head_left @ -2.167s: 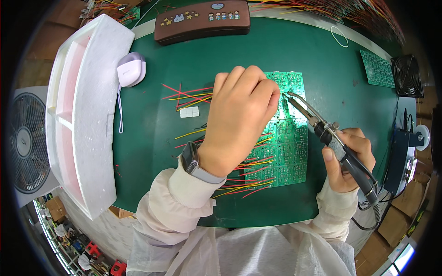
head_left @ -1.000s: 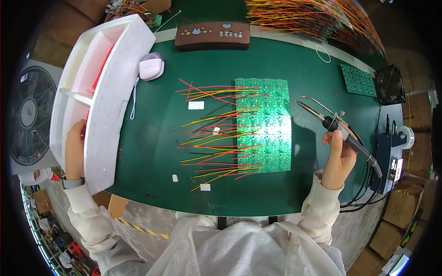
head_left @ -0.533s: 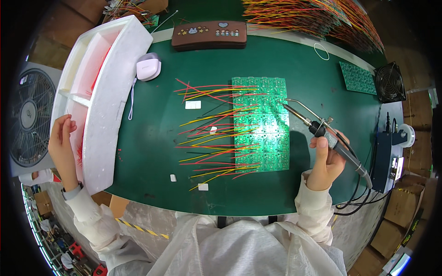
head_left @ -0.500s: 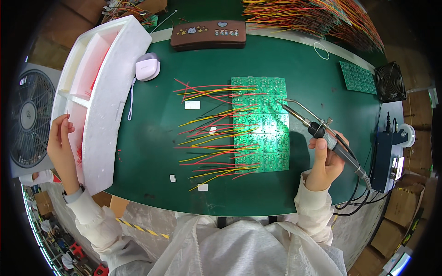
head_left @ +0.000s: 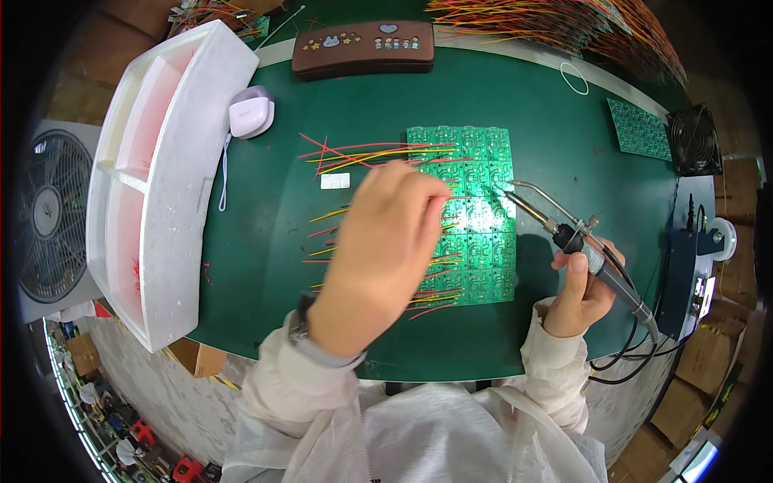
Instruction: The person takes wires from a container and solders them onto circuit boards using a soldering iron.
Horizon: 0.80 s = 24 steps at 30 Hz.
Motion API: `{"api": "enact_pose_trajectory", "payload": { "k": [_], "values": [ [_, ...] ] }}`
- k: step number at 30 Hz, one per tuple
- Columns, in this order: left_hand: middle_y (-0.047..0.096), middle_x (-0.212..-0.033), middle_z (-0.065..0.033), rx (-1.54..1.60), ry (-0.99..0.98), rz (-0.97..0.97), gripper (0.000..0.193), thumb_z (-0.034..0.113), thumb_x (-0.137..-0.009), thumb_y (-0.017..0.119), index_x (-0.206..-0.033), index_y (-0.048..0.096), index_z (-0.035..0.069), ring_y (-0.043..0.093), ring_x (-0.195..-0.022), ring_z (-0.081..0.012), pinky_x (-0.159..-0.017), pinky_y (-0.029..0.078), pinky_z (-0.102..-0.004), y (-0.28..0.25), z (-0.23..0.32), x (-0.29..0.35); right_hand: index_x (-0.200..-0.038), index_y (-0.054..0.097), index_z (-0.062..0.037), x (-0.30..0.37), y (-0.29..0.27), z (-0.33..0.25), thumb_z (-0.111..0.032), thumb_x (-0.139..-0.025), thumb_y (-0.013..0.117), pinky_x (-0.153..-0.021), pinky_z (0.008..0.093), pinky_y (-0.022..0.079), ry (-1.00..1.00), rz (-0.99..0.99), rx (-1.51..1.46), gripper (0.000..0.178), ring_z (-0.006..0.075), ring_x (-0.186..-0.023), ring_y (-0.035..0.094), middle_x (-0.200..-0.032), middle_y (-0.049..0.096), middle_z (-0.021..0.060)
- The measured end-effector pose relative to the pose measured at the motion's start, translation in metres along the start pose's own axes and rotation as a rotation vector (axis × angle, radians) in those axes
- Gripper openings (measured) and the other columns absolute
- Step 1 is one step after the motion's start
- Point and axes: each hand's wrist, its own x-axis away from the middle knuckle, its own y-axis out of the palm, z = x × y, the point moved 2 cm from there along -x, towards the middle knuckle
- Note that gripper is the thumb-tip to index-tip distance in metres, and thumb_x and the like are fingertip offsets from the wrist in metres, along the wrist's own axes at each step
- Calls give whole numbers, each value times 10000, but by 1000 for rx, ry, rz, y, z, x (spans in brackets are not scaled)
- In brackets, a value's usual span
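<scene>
My right hand [head_left: 576, 294] grips a soldering iron [head_left: 592, 256] with a curved metal feed tube along it; its tip points left at the panel's right edge. The green circuit board panel [head_left: 487, 270] lies flat on the mat, with red, yellow and black wires [head_left: 322, 216] reaching leftward from it. Above these wires my left hand [head_left: 390, 233] is closed in a pinch, fingertips by the panel's left half. Whatever the pinch holds is too small to make out. The hand hides the middle wires and part of the panel's left edge.
At left stands a white foam box [head_left: 173, 185] with red pieces inside, beside a fan [head_left: 50, 205]. A lilac case [head_left: 251, 114], brown case [head_left: 362, 58] and wire bundle [head_left: 555, 24] lie farther back. A second panel [head_left: 638, 129], small fan [head_left: 694, 141] and soldering unit [head_left: 680, 274] are at right.
My left hand has swung from the foam box rightward to the wires and panel, fingers now pinched. The soldering iron in my right hand has shifted slightly right and down.
</scene>
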Motion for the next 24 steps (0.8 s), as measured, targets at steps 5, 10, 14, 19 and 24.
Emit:
{"api": "enact_pose_trajectory", "payload": {
  "k": [5, 10, 14, 19, 24],
  "values": [
    [465, -745, -97, -33, 29, 12, 89, -16, -728, 535, -810, 519, 15, 457, -706, -247, -597, 376, -311, 30, -8, -3, -849, 443, 24, 2, -2, -1, -145, -746, 592, -462, 206, 423, 3, 29, 32, 248, 114, -508, 497, -735, 495, 98],
    [466, -728, -78, -73, 73, 48, 106, -32, -686, 579, -768, 531, 16, 464, -681, -212, -596, 380, -303, 36, -11, -3, -829, 451, 23, 1, -2, 0, -147, -758, 564, -420, 218, 391, 72, 62, 69, 216, 132, -469, 475, -634, 505, 101],
    [474, -721, -64, -50, 42, 48, 113, -20, -671, 605, -752, 538, 21, 469, -668, -190, -592, 386, -293, 36, -17, -1, -834, 442, 26, 2, 0, 2, -137, -739, 608, -424, 206, 427, 119, 69, 9, 251, 115, -464, 503, -639, 488, 75],
    [484, -706, -51, -10, 3, 64, 107, -2, -666, 625, -736, 549, 24, 489, -655, -168, -587, 396, -274, 35, -21, -1, -833, 442, 26, 2, 0, 5, -123, -739, 609, -424, 206, 422, 102, 37, -8, 243, 121, -458, 501, -632, 490, 77],
    [491, -704, -53, -12, -14, 52, 100, -4, -671, 620, -738, 551, 24, 506, -649, -164, -589, 401, -267, 34, -22, -1, -825, 435, 17, 1, 3, 3, -151, -768, 554, -404, 213, 385, 89, 11, 69, 213, 137, -435, 469, -565, 500, 100]
  ]
}}
